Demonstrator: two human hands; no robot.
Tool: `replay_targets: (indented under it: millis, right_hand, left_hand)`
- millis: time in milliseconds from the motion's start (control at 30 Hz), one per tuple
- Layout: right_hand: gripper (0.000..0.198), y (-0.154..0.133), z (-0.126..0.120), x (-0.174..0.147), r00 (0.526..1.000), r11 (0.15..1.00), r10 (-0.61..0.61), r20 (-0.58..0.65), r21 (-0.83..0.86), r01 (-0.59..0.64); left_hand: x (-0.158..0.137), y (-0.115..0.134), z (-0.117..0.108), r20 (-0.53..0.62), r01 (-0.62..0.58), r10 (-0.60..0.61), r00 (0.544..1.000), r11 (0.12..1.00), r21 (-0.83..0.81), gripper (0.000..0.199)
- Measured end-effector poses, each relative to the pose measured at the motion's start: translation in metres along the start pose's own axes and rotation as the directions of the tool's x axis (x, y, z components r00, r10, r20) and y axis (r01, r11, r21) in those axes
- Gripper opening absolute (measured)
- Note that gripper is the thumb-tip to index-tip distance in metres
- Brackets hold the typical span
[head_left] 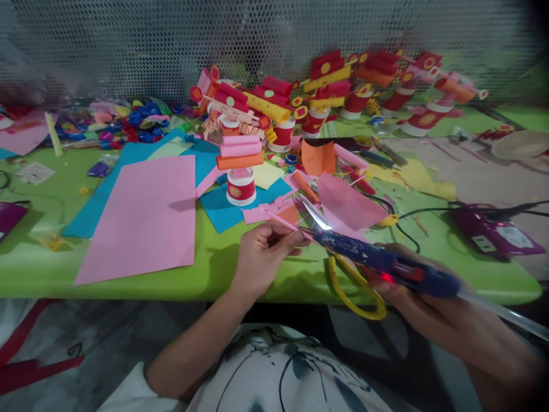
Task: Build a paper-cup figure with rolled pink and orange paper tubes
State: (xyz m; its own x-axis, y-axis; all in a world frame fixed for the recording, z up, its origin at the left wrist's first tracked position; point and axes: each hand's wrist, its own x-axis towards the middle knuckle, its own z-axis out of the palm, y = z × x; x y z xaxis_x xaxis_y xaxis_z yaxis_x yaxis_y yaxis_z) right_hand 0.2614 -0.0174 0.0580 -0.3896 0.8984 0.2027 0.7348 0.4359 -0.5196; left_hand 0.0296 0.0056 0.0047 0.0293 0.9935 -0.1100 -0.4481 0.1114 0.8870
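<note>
My left hand is closed in a pinch on a thin pink paper strip above the table's front part. My right hand grips a dark blue hot glue gun with a red light glowing on its side and a clear glue stick out of its back. The gun's nozzle points left, close to my left fingertips. Beneath the gun lie scissors with yellow handles, their blades pointing away. Past my left hand stands a red and white paper cup with pink and orange paper rolls on top.
Pink paper and blue paper lie at left on the green table. Several finished cup models stand along the back near colourful bottle caps. A purple power box with black cables is at right.
</note>
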Motion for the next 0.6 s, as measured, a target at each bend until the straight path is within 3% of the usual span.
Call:
replay_targets:
  millis: [133,267,600]
  right_hand:
    - [0.024,0.007,0.0,0.0,0.992,0.992,-0.126,0.022,0.016,0.126]
    - [0.02,0.013,0.0,0.0,0.978,0.978,-0.206,-0.012,0.022,0.206]
    - [0.018,0.017,-0.004,-0.013,0.989,0.985,-0.146,-0.016,-0.1,0.143]
  left_hand:
    - [0.002,-0.002,-0.001,0.006,-0.019,0.019,1.0,1.0,-0.004,0.021]
    - [0.002,-0.004,-0.001,0.009,-0.038,0.038,0.999,0.999,-0.024,0.023]
    - [0.0,-0.004,-0.003,0.003,-0.107,0.107,0.994,0.994,-0.009,0.017]
